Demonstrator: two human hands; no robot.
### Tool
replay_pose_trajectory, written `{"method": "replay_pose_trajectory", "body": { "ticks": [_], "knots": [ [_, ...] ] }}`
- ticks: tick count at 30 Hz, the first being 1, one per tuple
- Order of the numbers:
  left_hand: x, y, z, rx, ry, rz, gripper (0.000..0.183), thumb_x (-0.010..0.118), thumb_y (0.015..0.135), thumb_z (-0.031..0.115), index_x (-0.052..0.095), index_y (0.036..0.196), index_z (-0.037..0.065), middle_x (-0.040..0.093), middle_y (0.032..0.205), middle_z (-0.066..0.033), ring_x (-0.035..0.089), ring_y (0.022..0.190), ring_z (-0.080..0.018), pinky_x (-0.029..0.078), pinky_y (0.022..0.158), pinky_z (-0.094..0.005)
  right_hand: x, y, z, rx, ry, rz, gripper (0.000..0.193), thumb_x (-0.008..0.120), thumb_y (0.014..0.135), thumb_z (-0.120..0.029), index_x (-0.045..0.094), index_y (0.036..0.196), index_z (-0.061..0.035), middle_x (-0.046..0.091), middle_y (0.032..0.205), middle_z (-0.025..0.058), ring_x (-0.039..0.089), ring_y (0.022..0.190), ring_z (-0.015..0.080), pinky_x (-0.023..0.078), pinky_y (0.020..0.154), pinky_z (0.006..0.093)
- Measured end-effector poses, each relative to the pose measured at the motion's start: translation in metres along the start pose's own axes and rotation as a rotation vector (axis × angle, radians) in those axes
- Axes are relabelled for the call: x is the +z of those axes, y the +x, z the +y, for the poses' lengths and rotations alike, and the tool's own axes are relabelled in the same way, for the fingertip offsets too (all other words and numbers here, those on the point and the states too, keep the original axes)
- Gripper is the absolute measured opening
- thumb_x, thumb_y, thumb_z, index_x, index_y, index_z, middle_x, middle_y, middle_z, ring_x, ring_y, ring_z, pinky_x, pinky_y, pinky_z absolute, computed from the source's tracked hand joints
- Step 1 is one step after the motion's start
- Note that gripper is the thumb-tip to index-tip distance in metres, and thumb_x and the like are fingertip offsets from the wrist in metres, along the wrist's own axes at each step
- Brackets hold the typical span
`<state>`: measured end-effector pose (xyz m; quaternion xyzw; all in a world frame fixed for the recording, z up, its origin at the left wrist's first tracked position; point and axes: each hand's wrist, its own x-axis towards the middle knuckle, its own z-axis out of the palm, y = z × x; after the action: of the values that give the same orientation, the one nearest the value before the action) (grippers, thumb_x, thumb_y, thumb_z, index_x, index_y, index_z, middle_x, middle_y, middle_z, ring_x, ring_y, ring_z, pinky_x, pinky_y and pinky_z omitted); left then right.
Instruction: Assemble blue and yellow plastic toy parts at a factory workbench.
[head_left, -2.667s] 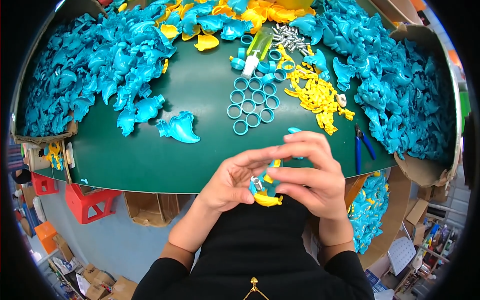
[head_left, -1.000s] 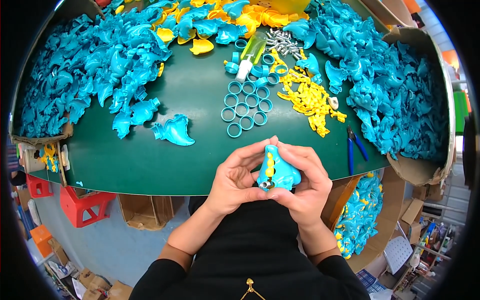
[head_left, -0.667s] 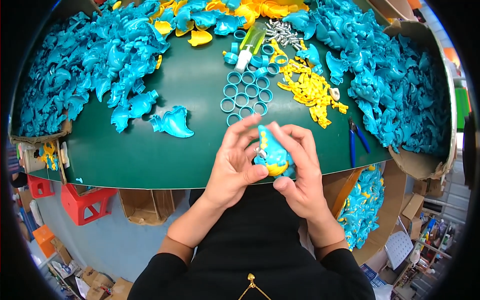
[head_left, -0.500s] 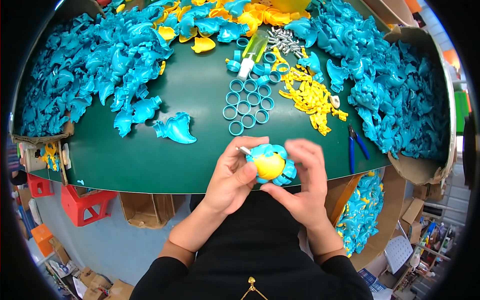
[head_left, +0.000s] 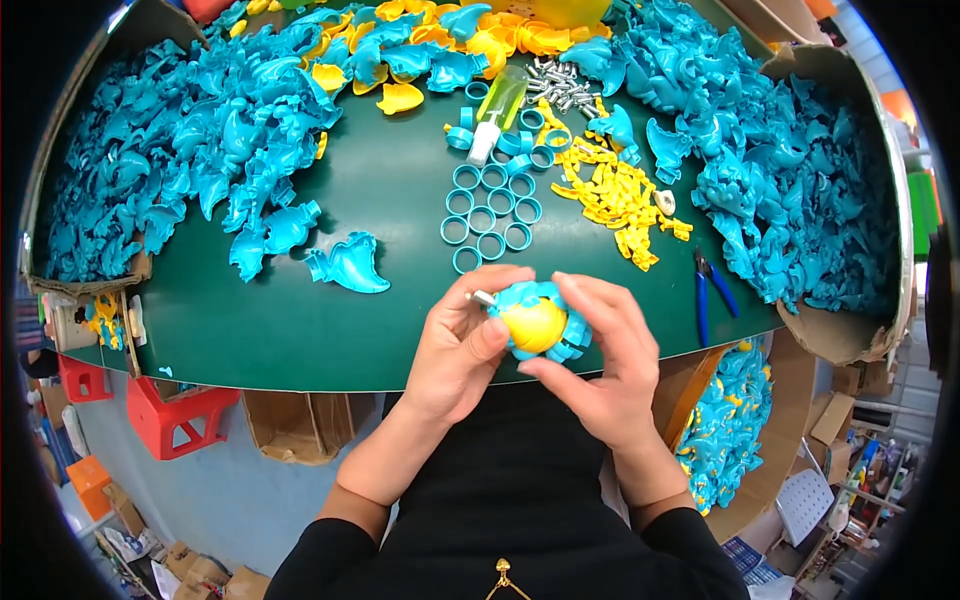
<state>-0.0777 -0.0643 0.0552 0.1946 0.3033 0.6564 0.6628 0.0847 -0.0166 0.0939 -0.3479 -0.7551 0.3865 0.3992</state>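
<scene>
Close to the table's front edge, my left hand (head_left: 458,350) grips a rounded blue and yellow plastic toy part (head_left: 535,326) between thumb and fingers. A short silver metal pin (head_left: 482,298) sticks out at its upper left, beside my left fingers. My right hand (head_left: 612,362) curls round the other side, its fingertips on the part's blue upper right edge and its thumb below. The yellow dome faces up. Just beyond my hands stand several blue plastic rings (head_left: 482,219), grouped in rows on the green table (head_left: 390,190).
Heaps of blue shells (head_left: 250,130) lie at left, and more fill a cardboard box (head_left: 870,340) at right. Small yellow pieces (head_left: 620,200), metal pins (head_left: 565,85), a spray bottle (head_left: 490,125) and blue-handled nippers (head_left: 703,300) lie around. A box of blue-yellow pieces (head_left: 728,430) stands below right.
My right hand has moved left and closed its fingers against the toy part. My left hand keeps its grip. The whole view has shifted slightly.
</scene>
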Motion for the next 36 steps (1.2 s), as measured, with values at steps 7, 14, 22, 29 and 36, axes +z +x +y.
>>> {"method": "replay_pose_trajectory", "body": {
  "ticks": [7, 14, 22, 29, 36],
  "knots": [
    [0.002, 0.003, -0.011, 0.095, -0.056, -0.031, 0.055, 0.073, 0.092, 0.016, 0.05, 0.139, -0.001, 0.043, 0.151, -0.0139, 0.052, 0.13, -0.0209, 0.045, 0.107, -0.0359, 0.002, 0.002, 0.003, -0.121, -0.176, 0.037, 0.069, 0.091, 0.066, -0.009, 0.063, 0.128, 0.0009, 0.066, 0.118, 0.0181, 0.068, 0.105, 0.0286, 0.057, 0.088, 0.0362],
    [0.026, 0.007, -0.009, 0.12, -0.164, 0.056, 0.058, 0.071, 0.092, 0.007, 0.045, 0.143, -0.002, 0.044, 0.151, -0.0146, 0.054, 0.129, -0.0208, 0.048, 0.105, -0.0352, 0.005, -0.004, 0.015, -0.223, -0.285, 0.125, 0.066, 0.09, 0.067, -0.008, 0.064, 0.127, 0.0012, 0.065, 0.121, 0.0198, 0.069, 0.103, 0.0295, 0.057, 0.088, 0.0369],
    [0.02, 0.002, -0.017, 0.221, -0.041, 0.098, 0.066, 0.075, 0.088, 0.004, 0.043, 0.144, -0.008, 0.038, 0.156, -0.0197, 0.054, 0.129, -0.0208, 0.05, 0.105, -0.037, 0.002, 0.017, -0.005, 0.126, 0.137, 0.023, 0.032, 0.065, 0.094, -0.004, 0.065, 0.125, 0.0032, 0.065, 0.127, 0.0182, 0.065, 0.113, 0.023, 0.053, 0.091, 0.0313],
    [0.021, -0.002, -0.012, 0.03, -0.105, 0.156, 0.069, 0.074, 0.09, 0.005, 0.039, 0.148, -0.008, 0.037, 0.156, -0.0197, 0.054, 0.129, -0.0199, 0.048, 0.104, -0.0327, -0.011, 0.021, -0.008, 0.288, 0.061, -0.067, 0.032, 0.07, 0.089, -0.002, 0.07, 0.12, 0.0018, 0.074, 0.11, 0.0182, 0.071, 0.098, 0.0206, 0.053, 0.086, 0.0284],
    [0.024, -0.002, -0.027, 0.296, 0.124, 0.08, 0.07, 0.071, 0.09, 0.0, 0.034, 0.149, -0.008, 0.037, 0.157, -0.0182, 0.055, 0.126, -0.0203, 0.048, 0.104, -0.0323, -0.023, 0.03, -0.013, 0.173, -0.056, -0.161, 0.036, 0.074, 0.083, 0.0, 0.07, 0.119, 0.0019, 0.074, 0.109, 0.0193, 0.074, 0.095, 0.0233, 0.056, 0.083, 0.0295]
  ]
}}
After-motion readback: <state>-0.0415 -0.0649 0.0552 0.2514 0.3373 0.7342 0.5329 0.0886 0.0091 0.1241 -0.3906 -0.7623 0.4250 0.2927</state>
